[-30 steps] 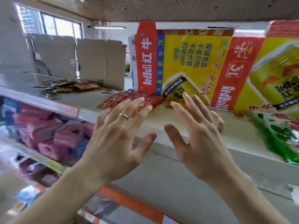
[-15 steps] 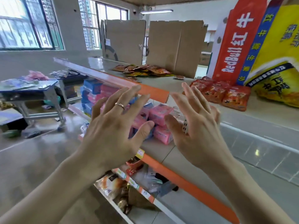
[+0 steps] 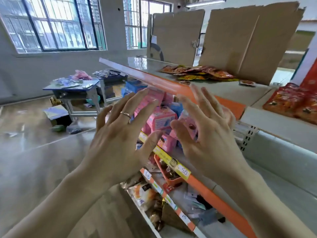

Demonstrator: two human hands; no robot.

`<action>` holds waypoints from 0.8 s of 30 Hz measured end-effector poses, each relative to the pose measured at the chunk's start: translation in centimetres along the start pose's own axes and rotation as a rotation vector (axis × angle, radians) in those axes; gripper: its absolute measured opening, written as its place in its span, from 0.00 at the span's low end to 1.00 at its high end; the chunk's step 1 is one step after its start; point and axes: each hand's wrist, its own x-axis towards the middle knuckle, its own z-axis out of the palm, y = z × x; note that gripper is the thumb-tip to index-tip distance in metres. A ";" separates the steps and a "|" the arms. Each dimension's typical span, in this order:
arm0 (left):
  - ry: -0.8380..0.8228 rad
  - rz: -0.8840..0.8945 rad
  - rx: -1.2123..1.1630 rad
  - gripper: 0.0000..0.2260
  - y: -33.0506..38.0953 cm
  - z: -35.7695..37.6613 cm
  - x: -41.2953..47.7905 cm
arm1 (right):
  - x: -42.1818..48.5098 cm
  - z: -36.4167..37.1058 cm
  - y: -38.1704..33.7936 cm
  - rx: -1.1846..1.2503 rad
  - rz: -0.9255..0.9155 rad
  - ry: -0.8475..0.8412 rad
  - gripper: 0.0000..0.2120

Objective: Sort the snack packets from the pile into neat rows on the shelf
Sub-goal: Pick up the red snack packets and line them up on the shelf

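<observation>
At the top shelf (image 3: 147,65) I'm swinging left, away from the row of red packets (image 3: 289,103) I was reaching over a sec ago. That row is now sitting off to my right, and the big yellow-red cartons behind it are mostly dropping out of view. Both grips are staying empty. The left grip (image 3: 120,140) is spreading its fingers wide and the right grip (image 3: 207,133) is doing the same, w/ neither touching anything. They're hovering just under the shelf's orange front edge, in front of the pink boxes (image 3: 161,117) one level down. The pile of snack packets (image 3: 197,73) is lying loose on the top shelf, up beyond my right fingertips, at the foot of the cardboard sheets (image 3: 176,35). A stray packet (image 3: 247,82) is lying btwn pile & row. I'm judging I'm heading back for the next pickup, w/ the row started and most of the pile still waiting.
</observation>
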 end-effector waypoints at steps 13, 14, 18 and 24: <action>0.018 -0.045 0.097 0.26 -10.9 3.2 8.7 | 13.0 9.2 0.4 0.142 -0.038 0.017 0.23; 0.023 -0.037 0.098 0.26 -11.7 3.6 9.7 | 14.2 9.7 0.6 0.149 -0.030 0.026 0.23; 0.016 0.002 0.120 0.26 -14.9 5.1 14.7 | 19.3 11.3 1.4 0.151 -0.013 0.054 0.24; 0.018 0.032 0.134 0.26 -19.0 7.6 19.7 | 24.5 14.0 2.3 0.130 0.011 0.111 0.24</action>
